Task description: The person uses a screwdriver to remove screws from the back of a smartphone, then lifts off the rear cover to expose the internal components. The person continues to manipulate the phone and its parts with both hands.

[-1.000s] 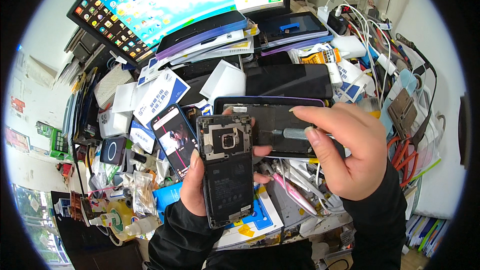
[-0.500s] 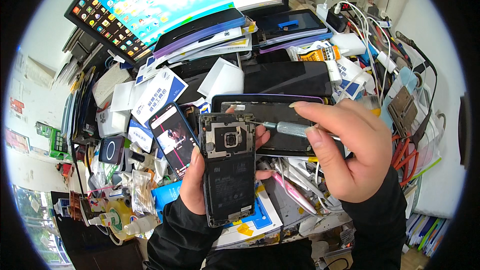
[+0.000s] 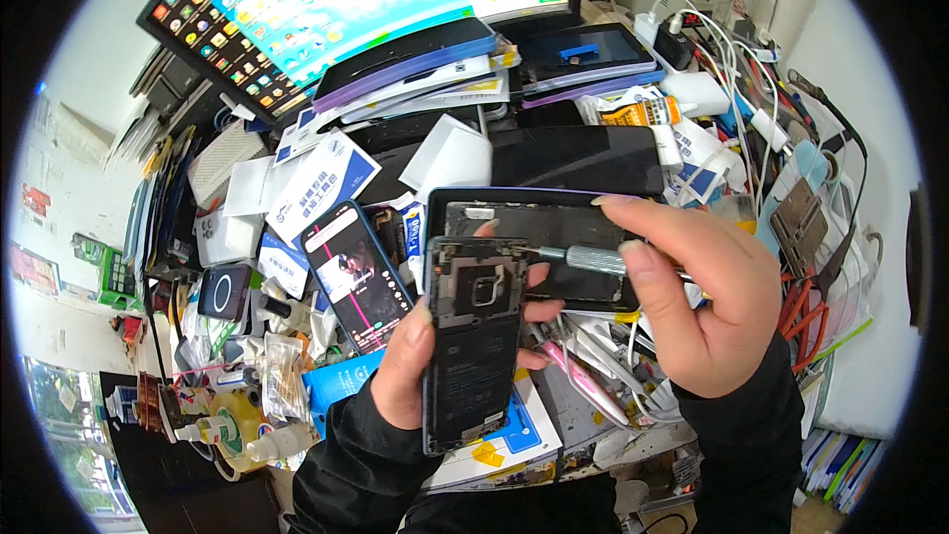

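Note:
My left hand (image 3: 400,376) is wrapped round a phone with its back cover off (image 3: 473,366), the thumb on its left edge and fingertips showing past its right edge. The dark battery fills the phone's lower part, below a metal plate (image 3: 460,292) with a camera opening. From the right, my right hand (image 3: 717,297) pinches a thin screwdriver (image 3: 596,259) with a knurled silver handle. Its tip points left at the phone's upper right corner; whether it touches there I cannot tell. Behind lies another opened dark phone part (image 3: 583,222) with a purple-blue rim.
A lit phone (image 3: 354,277) leans left of my left hand. Stacked phones (image 3: 405,59) stand before a monitor (image 3: 346,0). White cables (image 3: 727,59) and an orange-labelled tube (image 3: 638,112) are at the right. Small bottles (image 3: 277,443) stand at the near left, a pink-white pen-like tool (image 3: 583,381) near the middle.
The phone in my left hand has shifted right and slightly down, and its back is tilted differently. My right hand and the screwdriver have moved slightly right.

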`<state>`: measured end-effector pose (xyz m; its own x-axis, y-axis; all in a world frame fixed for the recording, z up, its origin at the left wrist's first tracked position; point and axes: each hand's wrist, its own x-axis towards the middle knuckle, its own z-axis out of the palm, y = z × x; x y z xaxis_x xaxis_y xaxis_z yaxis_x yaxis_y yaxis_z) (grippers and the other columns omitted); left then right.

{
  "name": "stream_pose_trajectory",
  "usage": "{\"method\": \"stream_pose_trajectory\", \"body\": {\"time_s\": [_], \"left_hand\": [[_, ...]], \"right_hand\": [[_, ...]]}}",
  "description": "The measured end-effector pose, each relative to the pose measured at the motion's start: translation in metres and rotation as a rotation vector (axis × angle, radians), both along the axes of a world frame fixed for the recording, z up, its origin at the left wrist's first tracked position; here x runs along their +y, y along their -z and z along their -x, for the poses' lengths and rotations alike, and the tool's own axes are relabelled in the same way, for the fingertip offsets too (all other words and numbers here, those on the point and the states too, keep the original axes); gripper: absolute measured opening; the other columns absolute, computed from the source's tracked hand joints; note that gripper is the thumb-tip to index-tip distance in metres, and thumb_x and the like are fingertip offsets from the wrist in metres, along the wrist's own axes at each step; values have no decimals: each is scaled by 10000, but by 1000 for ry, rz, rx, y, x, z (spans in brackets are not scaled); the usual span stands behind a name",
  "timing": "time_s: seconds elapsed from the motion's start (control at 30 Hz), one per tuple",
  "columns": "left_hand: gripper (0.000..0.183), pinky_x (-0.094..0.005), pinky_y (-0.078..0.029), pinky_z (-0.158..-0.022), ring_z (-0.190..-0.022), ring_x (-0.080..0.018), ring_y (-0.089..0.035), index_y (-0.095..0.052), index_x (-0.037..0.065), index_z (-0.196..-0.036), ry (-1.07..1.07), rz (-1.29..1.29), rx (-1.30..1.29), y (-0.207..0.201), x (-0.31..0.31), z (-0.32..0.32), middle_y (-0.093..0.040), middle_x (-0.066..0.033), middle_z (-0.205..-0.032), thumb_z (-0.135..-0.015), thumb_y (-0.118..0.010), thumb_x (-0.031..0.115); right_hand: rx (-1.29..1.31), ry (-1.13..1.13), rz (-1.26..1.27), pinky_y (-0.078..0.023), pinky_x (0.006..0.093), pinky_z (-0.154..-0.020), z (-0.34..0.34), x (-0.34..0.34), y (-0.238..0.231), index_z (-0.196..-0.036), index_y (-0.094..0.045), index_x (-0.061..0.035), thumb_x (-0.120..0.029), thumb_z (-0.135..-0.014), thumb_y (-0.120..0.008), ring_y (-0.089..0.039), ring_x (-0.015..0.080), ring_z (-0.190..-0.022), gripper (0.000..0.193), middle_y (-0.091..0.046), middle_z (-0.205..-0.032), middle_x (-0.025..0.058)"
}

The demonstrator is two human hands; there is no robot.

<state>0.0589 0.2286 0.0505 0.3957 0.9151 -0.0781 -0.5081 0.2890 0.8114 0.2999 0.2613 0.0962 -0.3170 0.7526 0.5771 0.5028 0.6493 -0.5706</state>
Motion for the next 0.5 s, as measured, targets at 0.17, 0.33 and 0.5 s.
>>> {"method": "stream_pose_trajectory", "body": {"time_s": [0.17,0.33,0.5], "left_hand": [[1085,-545,-573,-974,-1258,-442,-603,-68,121,-1673,-7,22,-47,6,-3,7,-397,-312,-1562,-901,-658,606],[786,-410,-573,-934,-1244,-320,-614,-215,-18,-1628,29,-89,-141,11,-5,12,-465,-240,-1519,-1073,-468,479],[720,-386,-586,-906,-1194,-283,-637,-276,-21,-1610,26,-80,-115,12,-5,15,-500,-200,-1496,-1091,-436,453]], "right_hand": [[-27,-26,74,-530,317,-823,2,-1,0,-1390,-601,29,25,-826,-702,-616,170,-782,573,-670,-948,81],[129,-9,167,-538,287,-823,7,-2,2,-1392,-595,61,-29,-866,-691,-626,150,-738,542,-759,-1088,137],[194,107,396,-520,300,-887,11,-6,3,-1412,-575,73,-61,-853,-686,-580,102,-727,585,-692,-956,72]]}}
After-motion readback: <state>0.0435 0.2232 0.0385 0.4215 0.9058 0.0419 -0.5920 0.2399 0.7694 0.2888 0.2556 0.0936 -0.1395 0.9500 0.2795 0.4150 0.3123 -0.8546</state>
